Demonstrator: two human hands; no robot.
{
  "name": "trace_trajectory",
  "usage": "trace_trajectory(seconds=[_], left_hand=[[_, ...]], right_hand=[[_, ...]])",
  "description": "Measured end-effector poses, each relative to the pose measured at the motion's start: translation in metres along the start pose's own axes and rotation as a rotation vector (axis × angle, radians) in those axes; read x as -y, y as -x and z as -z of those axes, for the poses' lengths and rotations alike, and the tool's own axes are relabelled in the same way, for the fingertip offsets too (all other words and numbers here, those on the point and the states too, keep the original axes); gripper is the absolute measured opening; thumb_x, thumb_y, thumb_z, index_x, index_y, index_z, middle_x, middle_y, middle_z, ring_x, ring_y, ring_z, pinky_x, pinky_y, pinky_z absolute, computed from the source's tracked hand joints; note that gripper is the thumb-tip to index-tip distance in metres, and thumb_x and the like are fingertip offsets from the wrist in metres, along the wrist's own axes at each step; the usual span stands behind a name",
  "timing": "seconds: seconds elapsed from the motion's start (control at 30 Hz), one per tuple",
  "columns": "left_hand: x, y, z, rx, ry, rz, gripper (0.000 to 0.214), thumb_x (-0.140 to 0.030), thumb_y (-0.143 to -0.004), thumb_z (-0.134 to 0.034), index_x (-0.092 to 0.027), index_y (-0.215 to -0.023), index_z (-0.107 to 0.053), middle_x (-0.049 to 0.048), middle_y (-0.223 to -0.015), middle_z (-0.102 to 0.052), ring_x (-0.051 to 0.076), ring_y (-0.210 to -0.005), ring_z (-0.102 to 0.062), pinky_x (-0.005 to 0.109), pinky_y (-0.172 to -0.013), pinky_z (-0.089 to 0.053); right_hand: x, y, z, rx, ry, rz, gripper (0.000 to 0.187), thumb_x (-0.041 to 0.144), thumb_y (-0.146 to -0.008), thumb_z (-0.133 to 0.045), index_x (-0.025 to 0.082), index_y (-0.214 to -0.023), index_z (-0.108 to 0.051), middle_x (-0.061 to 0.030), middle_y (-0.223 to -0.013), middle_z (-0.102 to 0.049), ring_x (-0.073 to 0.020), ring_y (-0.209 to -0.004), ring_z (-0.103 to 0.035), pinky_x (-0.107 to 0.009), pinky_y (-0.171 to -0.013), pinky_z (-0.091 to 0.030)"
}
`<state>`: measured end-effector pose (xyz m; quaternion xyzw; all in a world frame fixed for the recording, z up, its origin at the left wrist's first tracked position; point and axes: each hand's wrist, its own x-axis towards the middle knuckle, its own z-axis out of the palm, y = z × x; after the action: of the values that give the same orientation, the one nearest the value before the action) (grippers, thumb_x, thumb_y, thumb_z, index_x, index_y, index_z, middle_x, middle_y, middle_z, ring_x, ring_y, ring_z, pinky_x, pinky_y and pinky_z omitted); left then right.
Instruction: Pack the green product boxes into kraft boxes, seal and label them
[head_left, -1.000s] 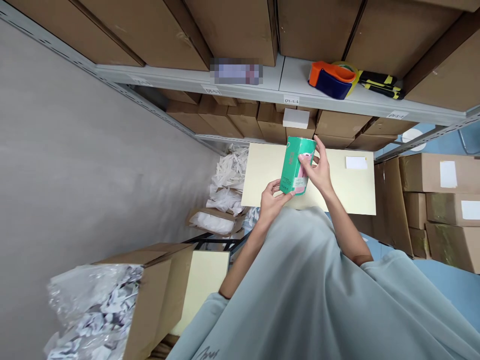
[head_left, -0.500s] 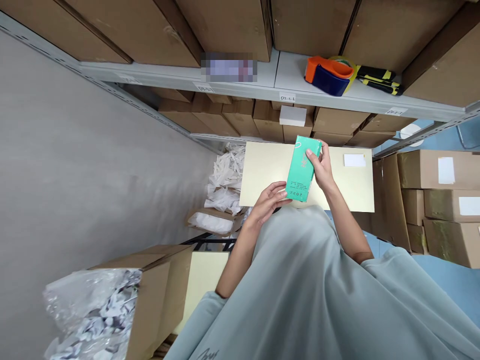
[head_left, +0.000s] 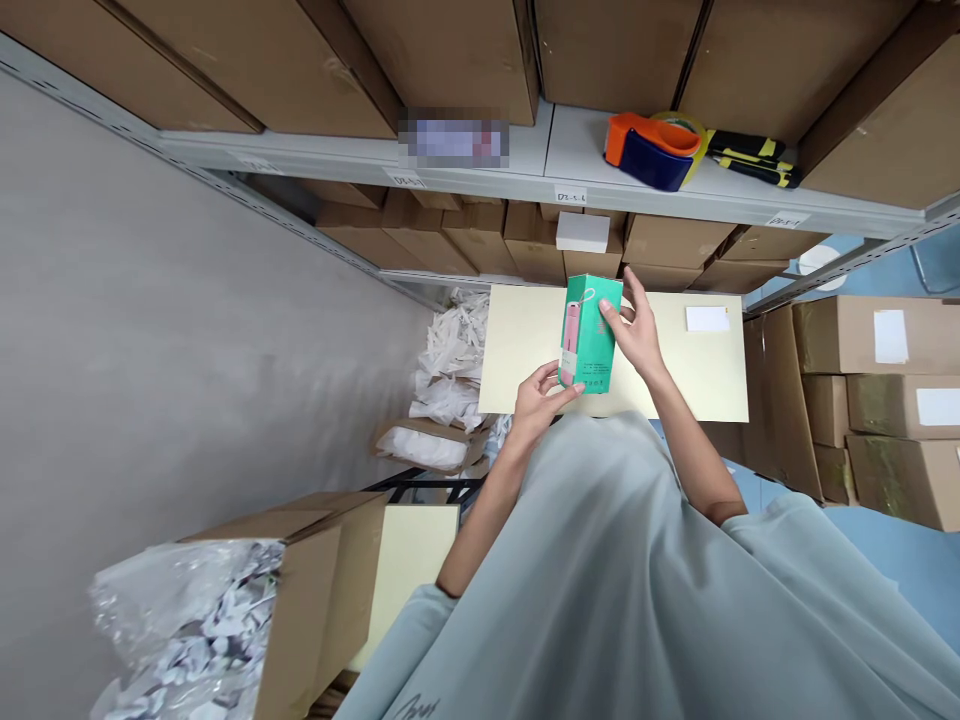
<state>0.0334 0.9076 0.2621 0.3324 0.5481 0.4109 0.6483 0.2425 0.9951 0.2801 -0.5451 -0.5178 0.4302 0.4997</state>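
A green product box [head_left: 600,345] with a pink device and a white strap loop printed on it is held upright, two of its faces turned to me. My left hand [head_left: 536,402] grips its lower left corner, thumb across the bottom of the front and fingers behind the left side. At the upper right, my right hand [head_left: 636,330] has its thumb against the front face, while its fingers are spread apart beyond the right edge. Below the box lies a cream tabletop [head_left: 517,350], with a small white card [head_left: 707,319] at its right.
A shelf above carries cartons [head_left: 457,60], an orange and blue tape dispenser [head_left: 652,150] and black-yellow cutters [head_left: 754,158]. A white box [head_left: 583,232] sits on lower cartons. Crumpled paper [head_left: 454,345] lies left of the table, stacked cartons [head_left: 832,340] stand right, and an open carton [head_left: 307,600] is lower left.
The green box has turned, so its side with the pink device now shows, and shifted slightly left. My left hand has closed on its lower corner; my right fingers have spread away from it.
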Motion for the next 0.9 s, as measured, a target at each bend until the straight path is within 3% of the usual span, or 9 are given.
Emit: trace_trajectory(seconds=[0.17, 0.27, 0.47, 0.6, 0.73, 0.9], left_hand=[[0.004, 0.008, -0.014, -0.14, -0.142, -0.169, 0.078, -0.039, -0.062, -0.104, -0.021, -0.13, -0.071, 0.0148, -0.142, -0.07, 0.032, -0.135, -0.068, 0.045, -0.098, -0.07], [0.006, 0.013, -0.015, -0.102, -0.127, -0.186, 0.075, -0.039, -0.064, -0.104, -0.023, -0.129, -0.069, 0.0141, -0.147, -0.068, 0.034, -0.144, -0.063, 0.044, -0.102, -0.069], [0.004, 0.011, 0.014, 0.139, 0.182, 0.135, 0.074, -0.048, -0.071, -0.103, -0.023, -0.134, -0.073, 0.0155, -0.153, -0.072, 0.034, -0.14, -0.07, 0.047, -0.11, -0.064], [0.001, 0.011, 0.02, 0.232, 0.194, 0.193, 0.078, -0.045, -0.066, -0.108, -0.021, -0.135, -0.078, 0.0167, -0.145, -0.078, 0.035, -0.133, -0.075, 0.047, -0.111, -0.062], [0.0, 0.012, 0.015, 0.227, 0.15, 0.167, 0.081, -0.041, -0.06, -0.11, -0.019, -0.132, -0.079, 0.0151, -0.133, -0.083, 0.034, -0.129, -0.077, 0.048, -0.114, -0.06], [0.004, 0.008, 0.011, 0.13, 0.085, 0.097, 0.084, -0.044, -0.056, -0.11, -0.017, -0.128, -0.077, 0.0142, -0.129, -0.082, 0.031, -0.122, -0.077, 0.049, -0.113, -0.06]], right_hand=[[0.003, 0.006, -0.005, -0.076, 0.104, 0.039, 0.092, 0.086, -0.09, -0.075, 0.038, -0.165, -0.051, -0.0103, -0.168, -0.06, -0.0363, -0.147, -0.064, -0.057, -0.117, -0.063], [0.002, 0.006, -0.004, -0.085, 0.082, 0.046, 0.082, 0.084, -0.09, -0.076, 0.037, -0.155, -0.058, -0.01, -0.161, -0.065, -0.0341, -0.137, -0.07, -0.054, -0.113, -0.065], [-0.007, 0.006, 0.009, 0.06, -0.083, 0.015, 0.075, 0.085, -0.091, -0.073, 0.037, -0.148, -0.059, -0.0101, -0.147, -0.072, -0.0317, -0.125, -0.074, -0.045, -0.09, -0.072], [-0.009, 0.011, 0.011, 0.09, -0.193, -0.097, 0.079, 0.087, -0.089, -0.074, 0.037, -0.147, -0.057, -0.01, -0.137, -0.076, -0.0323, -0.118, -0.077, -0.041, -0.077, -0.071], [-0.006, 0.013, 0.009, 0.12, -0.195, -0.102, 0.082, 0.09, -0.09, -0.069, 0.039, -0.152, -0.054, -0.0094, -0.139, -0.075, -0.0314, -0.12, -0.077, -0.042, -0.081, -0.072], [-0.001, 0.011, 0.01, 0.144, -0.115, -0.053, 0.09, 0.091, -0.094, -0.064, 0.04, -0.166, -0.048, -0.0115, -0.151, -0.071, -0.034, -0.131, -0.074, -0.05, -0.099, -0.071]])
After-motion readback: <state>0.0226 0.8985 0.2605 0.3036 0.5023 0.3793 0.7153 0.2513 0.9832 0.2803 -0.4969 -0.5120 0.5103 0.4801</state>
